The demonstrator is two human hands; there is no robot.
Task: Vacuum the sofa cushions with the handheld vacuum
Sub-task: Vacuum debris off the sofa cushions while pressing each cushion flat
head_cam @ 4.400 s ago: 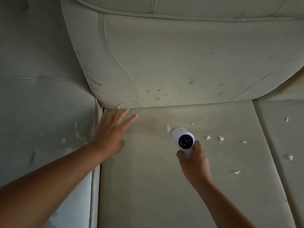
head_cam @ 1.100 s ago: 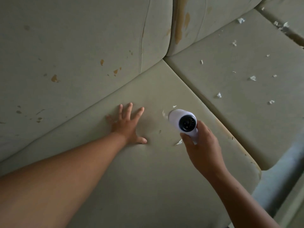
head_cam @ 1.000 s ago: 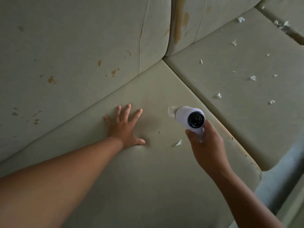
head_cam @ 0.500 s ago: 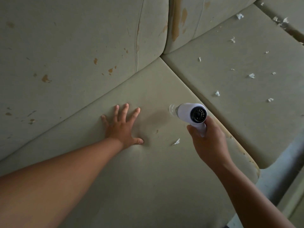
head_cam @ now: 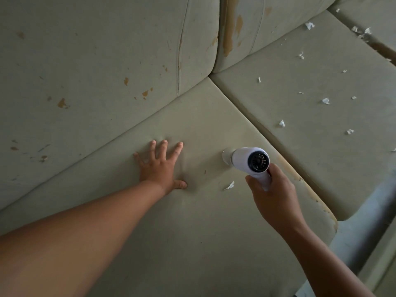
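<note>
My right hand (head_cam: 274, 196) grips the handle of a white handheld vacuum (head_cam: 248, 160), whose nozzle points left and down onto the near seat cushion (head_cam: 192, 221). My left hand (head_cam: 159, 166) presses flat on that cushion, fingers spread, to the left of the nozzle. A white paper scrap (head_cam: 229, 185) lies on the cushion just below the nozzle. The neighbouring seat cushion (head_cam: 310, 86) on the right carries several white scraps.
Worn back cushions (head_cam: 96, 61) with orange-brown peeled patches rise behind the seats. A third cushion (head_cam: 368, 20) with scraps shows at the top right. The sofa's front edge (head_cam: 364, 221) drops away at the lower right.
The vacuum has shifted slightly right and its body has turned, nozzle now pointing more to the left. My left hand stays pressed on the cushion. The scrap below the nozzle has not moved.
</note>
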